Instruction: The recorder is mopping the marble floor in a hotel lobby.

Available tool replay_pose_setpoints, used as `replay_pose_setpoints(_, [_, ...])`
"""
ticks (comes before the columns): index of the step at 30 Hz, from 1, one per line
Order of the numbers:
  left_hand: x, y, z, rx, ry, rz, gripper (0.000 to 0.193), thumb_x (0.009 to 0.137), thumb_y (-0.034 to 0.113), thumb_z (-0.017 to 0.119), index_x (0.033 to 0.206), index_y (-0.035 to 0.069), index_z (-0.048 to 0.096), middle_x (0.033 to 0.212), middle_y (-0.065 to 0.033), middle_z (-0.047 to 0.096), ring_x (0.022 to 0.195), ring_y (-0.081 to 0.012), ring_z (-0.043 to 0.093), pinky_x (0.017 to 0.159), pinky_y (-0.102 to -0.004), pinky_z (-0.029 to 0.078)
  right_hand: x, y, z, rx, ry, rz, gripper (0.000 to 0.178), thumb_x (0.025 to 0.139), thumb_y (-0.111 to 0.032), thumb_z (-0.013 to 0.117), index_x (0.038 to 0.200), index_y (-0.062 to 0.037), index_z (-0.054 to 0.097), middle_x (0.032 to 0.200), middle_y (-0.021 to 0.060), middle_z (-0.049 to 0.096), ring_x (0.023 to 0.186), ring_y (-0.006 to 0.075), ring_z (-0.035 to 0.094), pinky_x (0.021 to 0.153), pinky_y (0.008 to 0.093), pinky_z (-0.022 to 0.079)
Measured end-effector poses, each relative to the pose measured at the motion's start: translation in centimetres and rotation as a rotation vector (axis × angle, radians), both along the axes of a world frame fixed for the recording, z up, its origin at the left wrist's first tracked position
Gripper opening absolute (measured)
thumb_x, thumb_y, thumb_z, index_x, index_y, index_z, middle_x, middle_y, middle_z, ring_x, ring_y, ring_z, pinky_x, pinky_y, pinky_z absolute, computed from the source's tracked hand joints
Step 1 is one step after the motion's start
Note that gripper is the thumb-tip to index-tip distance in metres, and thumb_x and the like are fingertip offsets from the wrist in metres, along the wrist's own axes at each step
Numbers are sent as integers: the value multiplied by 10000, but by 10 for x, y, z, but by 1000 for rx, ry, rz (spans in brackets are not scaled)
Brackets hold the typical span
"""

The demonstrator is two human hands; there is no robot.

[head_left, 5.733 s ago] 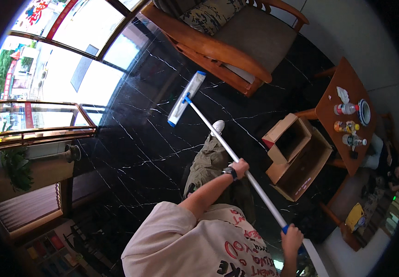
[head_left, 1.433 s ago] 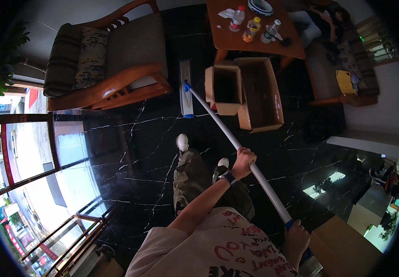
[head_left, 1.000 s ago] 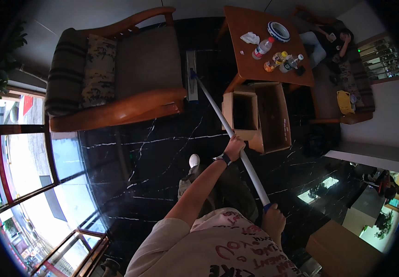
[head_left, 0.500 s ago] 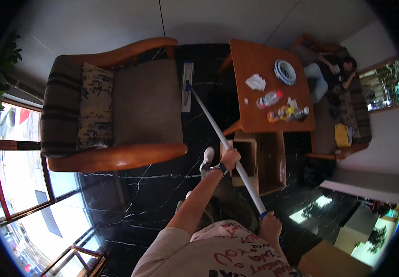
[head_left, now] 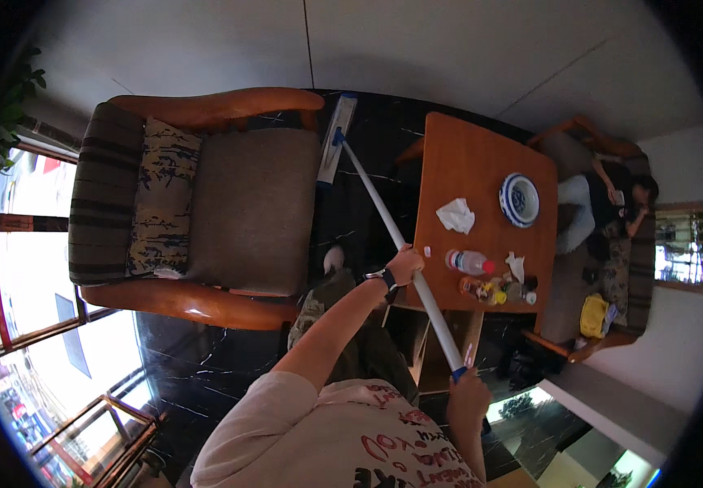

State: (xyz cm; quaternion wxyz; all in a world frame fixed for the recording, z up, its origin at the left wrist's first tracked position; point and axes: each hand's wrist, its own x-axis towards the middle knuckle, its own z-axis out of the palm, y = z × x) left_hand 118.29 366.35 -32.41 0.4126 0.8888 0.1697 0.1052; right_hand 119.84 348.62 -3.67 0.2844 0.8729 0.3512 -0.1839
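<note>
My left hand [head_left: 405, 266], with a dark watch on its wrist, is wrapped round the middle of a flat mop's white pole [head_left: 376, 195]. Lower down, my right hand [head_left: 470, 394] grips the same pole near a blue collar at its upper end. The pole slants away to the far left, down to the flat mop head [head_left: 338, 140], white with blue ends. That head lies on the black floor, tilted slightly, between the armchair and the table, close to the armchair's front.
A brown armchair [head_left: 254, 207] with wooden arms stands left. The wooden table [head_left: 465, 159] at right bears a blue-and-white bowl [head_left: 519, 200], crumpled tissue [head_left: 456, 215] and several bottles. Cardboard boxes [head_left: 457, 346] sit below its near edge. A person [head_left: 612, 199] sits on the right sofa.
I have stepped forward, and the armchair and table now appear lower and closer. The mop head has moved farther in toward the back wall and turned a little. Both hands keep their hold.
</note>
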Motion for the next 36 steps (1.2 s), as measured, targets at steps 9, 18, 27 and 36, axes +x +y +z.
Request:
replay_pose_setpoints(9, [97, 125, 71, -174, -450, 42, 175, 498, 82, 586, 659, 92, 518, 661, -88, 497, 735, -268, 472, 707, -377, 321, 123, 163, 97, -144, -306, 26, 345, 571, -207, 655, 838, -59, 494, 707, 81, 540, 688, 220, 537, 622, 311, 419])
replay_pose_setpoints(18, [153, 255, 77, -265, -196, -98, 257, 491, 211, 649, 691, 84, 550, 690, -91, 517, 696, -246, 497, 590, -357, 382, 211, 271, 155, -233, -357, 239, 398, 530, -179, 674, 864, -68, 490, 653, 59, 510, 628, 217, 509, 588, 315, 382])
replay_pose_setpoints(27, [232, 340, 112, -145, -126, 166, 126, 508, 152, 568, 625, 108, 569, 572, -89, 526, 600, -253, 528, 539, -383, 404, 335, 383, 176, 17, -448, 588, 425, 479, -101, 649, 865, -69, 474, 687, 94, 475, 657, 255, 475, 590, 344, 363])
replay_pose_setpoints(36, [283, 448, 90, -87, -230, 559, 111, 557, 151, 546, 649, 91, 541, 545, -73, 519, 570, -250, 529, 509, -362, 406, 434, 536, 160, 23, -446, 1003, 355, 540, -138, 601, 860, -41, 481, 667, 97, 476, 616, 242, 494, 579, 327, 386])
